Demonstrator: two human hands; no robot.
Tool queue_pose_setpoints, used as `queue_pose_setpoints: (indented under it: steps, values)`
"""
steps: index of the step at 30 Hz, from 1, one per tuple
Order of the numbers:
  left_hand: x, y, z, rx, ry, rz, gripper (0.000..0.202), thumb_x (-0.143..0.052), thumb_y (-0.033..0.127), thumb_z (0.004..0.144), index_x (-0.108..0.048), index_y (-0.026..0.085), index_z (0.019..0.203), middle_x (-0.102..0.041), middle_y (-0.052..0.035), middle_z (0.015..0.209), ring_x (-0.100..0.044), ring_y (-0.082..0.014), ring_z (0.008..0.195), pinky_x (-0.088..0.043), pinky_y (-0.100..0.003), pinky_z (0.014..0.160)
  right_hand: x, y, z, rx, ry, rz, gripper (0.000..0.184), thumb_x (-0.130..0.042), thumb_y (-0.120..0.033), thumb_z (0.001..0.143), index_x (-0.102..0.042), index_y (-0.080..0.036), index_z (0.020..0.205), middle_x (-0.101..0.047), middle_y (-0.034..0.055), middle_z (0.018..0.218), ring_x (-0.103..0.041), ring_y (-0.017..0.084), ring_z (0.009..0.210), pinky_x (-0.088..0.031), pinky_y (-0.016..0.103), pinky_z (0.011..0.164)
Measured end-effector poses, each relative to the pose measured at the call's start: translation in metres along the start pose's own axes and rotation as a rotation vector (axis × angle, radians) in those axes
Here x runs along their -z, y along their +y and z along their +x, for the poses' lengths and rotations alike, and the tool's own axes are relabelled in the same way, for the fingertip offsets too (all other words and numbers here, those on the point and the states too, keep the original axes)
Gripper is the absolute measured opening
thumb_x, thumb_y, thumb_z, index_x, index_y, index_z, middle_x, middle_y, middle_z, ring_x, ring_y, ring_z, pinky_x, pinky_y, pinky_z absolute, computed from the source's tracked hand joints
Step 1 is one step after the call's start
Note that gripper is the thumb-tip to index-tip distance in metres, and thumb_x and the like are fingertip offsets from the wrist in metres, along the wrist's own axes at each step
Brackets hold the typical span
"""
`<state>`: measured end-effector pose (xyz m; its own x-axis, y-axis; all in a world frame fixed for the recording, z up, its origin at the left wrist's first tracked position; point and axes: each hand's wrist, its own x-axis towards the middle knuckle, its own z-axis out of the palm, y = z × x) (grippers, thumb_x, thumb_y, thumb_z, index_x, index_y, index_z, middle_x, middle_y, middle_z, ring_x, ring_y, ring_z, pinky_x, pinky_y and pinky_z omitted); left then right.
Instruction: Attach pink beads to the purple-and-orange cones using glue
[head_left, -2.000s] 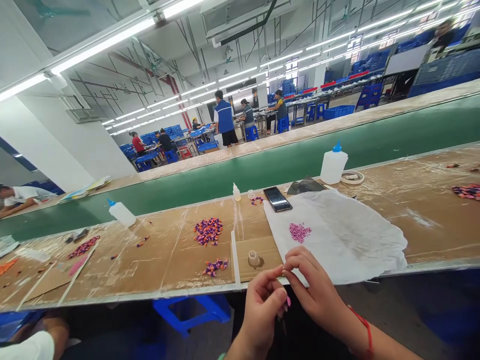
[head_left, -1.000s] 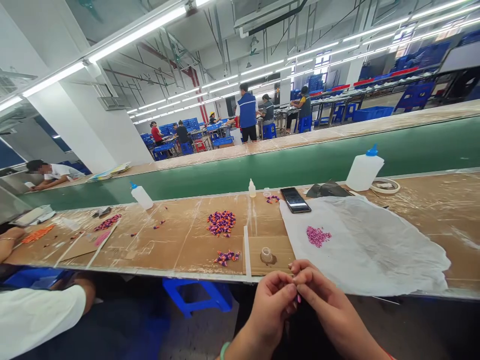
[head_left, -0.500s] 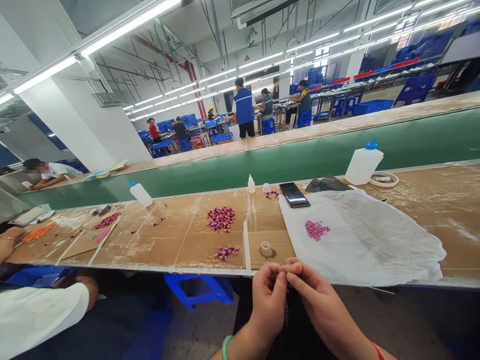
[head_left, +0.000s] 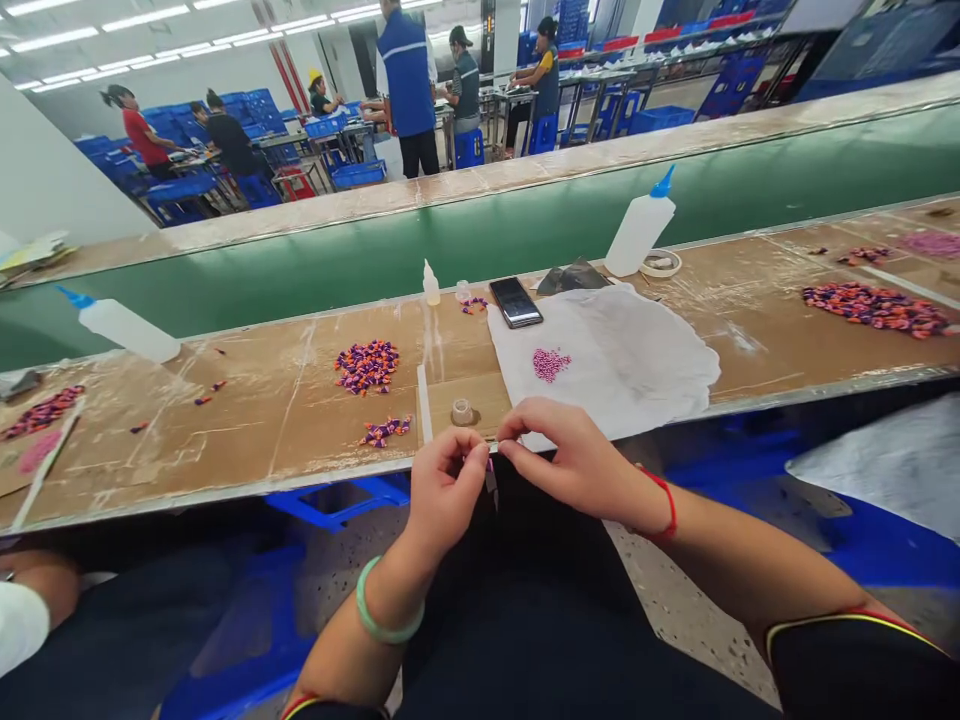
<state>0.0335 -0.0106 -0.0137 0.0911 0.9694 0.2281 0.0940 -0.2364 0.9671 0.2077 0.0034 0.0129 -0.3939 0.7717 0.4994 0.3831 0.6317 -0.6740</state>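
Note:
My left hand [head_left: 450,485] is closed in a pinch, and a small purple bit with a thin greyish piece shows below its fingertips; I cannot make out what they are. Close against it, the fingertips of my right hand [head_left: 559,455] pinch together, what they hold too small to tell. Both hands are just off the table's front edge. Beyond them stands a small clear cup [head_left: 463,412]. A pile of tiny pink beads [head_left: 551,365] lies on a white cloth [head_left: 637,350]. To the left are a heap of purple-and-orange pieces [head_left: 367,367] and a smaller cluster [head_left: 386,432].
A phone [head_left: 516,302] lies at the cloth's corner. Behind are a small dropper bottle [head_left: 430,283], a large white bottle [head_left: 641,225] and a tape roll [head_left: 661,263]. Another bottle [head_left: 127,328] leans at left. A co-worker's arm [head_left: 45,590] shows at lower left.
My view has tilted down and turned right, bringing more of my arms and the right side of the table into sight. My hands stay together, fingertips pinched, with the right hand's fingers now slightly apart from the left.

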Motion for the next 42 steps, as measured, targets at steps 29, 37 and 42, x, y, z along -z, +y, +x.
queue_pose_setpoints:
  steps: [29, 37, 42]
  values:
    - [0.011, -0.009, 0.007, 0.401, -0.201, -0.365, 0.048, -0.079, 0.060, 0.070, -0.063, 0.015, 0.070, -0.055, 0.0023, 0.054, -0.040, -0.0047, 0.043, -0.029, -0.019, 0.040, -0.007, 0.022, 0.009, 0.348, -0.096, -0.206, 0.016, -0.048, -0.012, 0.090, -0.055, -0.022, 0.080, -0.063, 0.0020, 0.070, -0.053, 0.016, 0.066, -0.044, 0.030, 0.066]
    - [0.009, -0.004, 0.009, 0.304, -0.155, -0.311, 0.034, -0.073, 0.044, 0.075, -0.056, 0.017, 0.064, -0.051, 0.0040, 0.052, -0.038, -0.0052, 0.043, -0.031, -0.020, 0.044, -0.006, 0.021, 0.008, 0.313, -0.110, -0.174, 0.015, -0.047, -0.017, 0.094, -0.060, -0.023, 0.089, -0.070, 0.0041, 0.080, -0.063, 0.018, 0.076, -0.049, 0.032, 0.072]
    - [0.012, 0.006, 0.004, -0.279, -0.006, 0.270, 0.019, -0.061, 0.016, 0.082, -0.060, 0.018, 0.063, -0.058, 0.0015, 0.056, -0.049, -0.0091, 0.051, -0.039, -0.021, 0.051, -0.004, 0.004, 0.009, -0.145, -0.143, 0.218, 0.011, -0.051, -0.017, 0.087, -0.057, -0.020, 0.078, -0.068, 0.0004, 0.071, -0.062, 0.012, 0.065, -0.049, 0.024, 0.062]
